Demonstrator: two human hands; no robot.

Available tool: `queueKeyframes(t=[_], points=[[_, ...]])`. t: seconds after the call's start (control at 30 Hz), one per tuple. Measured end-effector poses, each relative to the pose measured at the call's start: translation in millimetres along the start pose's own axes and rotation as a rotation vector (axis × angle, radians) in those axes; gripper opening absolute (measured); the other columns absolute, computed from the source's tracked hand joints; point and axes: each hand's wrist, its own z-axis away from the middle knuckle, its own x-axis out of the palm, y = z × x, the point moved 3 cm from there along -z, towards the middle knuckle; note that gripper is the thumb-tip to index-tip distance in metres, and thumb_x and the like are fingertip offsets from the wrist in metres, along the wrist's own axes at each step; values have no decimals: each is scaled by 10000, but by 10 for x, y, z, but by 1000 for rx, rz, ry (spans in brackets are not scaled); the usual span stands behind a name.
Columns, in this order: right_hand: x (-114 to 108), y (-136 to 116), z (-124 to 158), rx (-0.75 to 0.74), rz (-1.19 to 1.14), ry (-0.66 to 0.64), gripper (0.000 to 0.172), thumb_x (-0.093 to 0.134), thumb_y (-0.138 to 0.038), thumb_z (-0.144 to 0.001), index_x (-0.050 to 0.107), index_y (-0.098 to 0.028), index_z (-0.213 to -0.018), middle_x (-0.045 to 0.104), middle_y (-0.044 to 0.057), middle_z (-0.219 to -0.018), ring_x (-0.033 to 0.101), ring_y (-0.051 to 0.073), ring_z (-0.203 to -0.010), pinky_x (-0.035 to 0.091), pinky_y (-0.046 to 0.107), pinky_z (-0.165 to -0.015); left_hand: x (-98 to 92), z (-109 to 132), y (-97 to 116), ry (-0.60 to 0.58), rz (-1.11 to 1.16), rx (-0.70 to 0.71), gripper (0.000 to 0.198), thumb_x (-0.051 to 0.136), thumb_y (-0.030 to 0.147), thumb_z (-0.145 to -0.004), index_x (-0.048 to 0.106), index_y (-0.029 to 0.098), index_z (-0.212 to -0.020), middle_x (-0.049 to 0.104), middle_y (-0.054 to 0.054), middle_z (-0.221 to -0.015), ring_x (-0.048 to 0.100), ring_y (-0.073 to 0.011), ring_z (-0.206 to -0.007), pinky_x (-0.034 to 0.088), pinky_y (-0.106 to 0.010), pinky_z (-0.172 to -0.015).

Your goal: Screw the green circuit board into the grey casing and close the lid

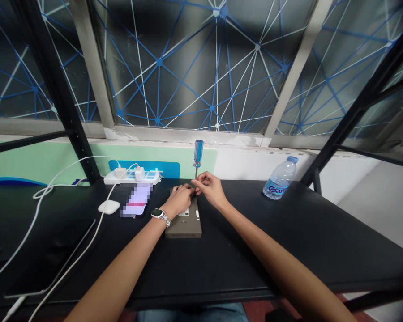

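A grey-brown box-shaped device (183, 229) lies on the black table, partly hidden under my left hand. My left hand (179, 200) rests on its far part, fingers curled, with a watch on that wrist. A screwdriver (198, 153) with a blue clear handle stands upright at the device's far right edge. The thumb and fingers of my right hand (210, 188) are pinched at the lower shaft of the screwdriver. Its tip is hidden behind my fingers.
Left of the device are a phone (137, 200), a white earbud case (109, 206), a tablet (53, 259) and white cables. A power strip (130, 177) sits at the back edge. A water bottle (280, 179) stands at the right, near a black frame post.
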Motion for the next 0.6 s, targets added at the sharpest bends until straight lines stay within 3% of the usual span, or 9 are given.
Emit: queueKeyframes(t=[0.2,0.43,0.6], points=[[-5,-12,-8,-6,67,-14,347,690,-503,-775,635,-163,-820,618,5,-635,601,134,-537,514,240,-484,-14,7,10,-9,1,0,399,349,84,-883,612,234,-1144,610,-86,-1173,565,-258,-1070,398,-416,-942],[14,-2,-5,-25,37,-81,324,585,-460,-872,639,-153,-955,668,40,-824,574,84,-510,487,215,-480,-20,11,9,-4,12,-2,391,363,72,-859,616,240,-1104,607,-79,-1180,562,-258,-1070,398,-419,-934],[13,20,1,3,-29,-34,365,714,-470,-764,594,-181,-951,648,-9,-720,599,104,-474,517,231,-463,-24,8,13,-6,7,-3,370,348,88,-880,619,224,-1092,607,-80,-1199,559,-260,-1084,391,-425,-949]])
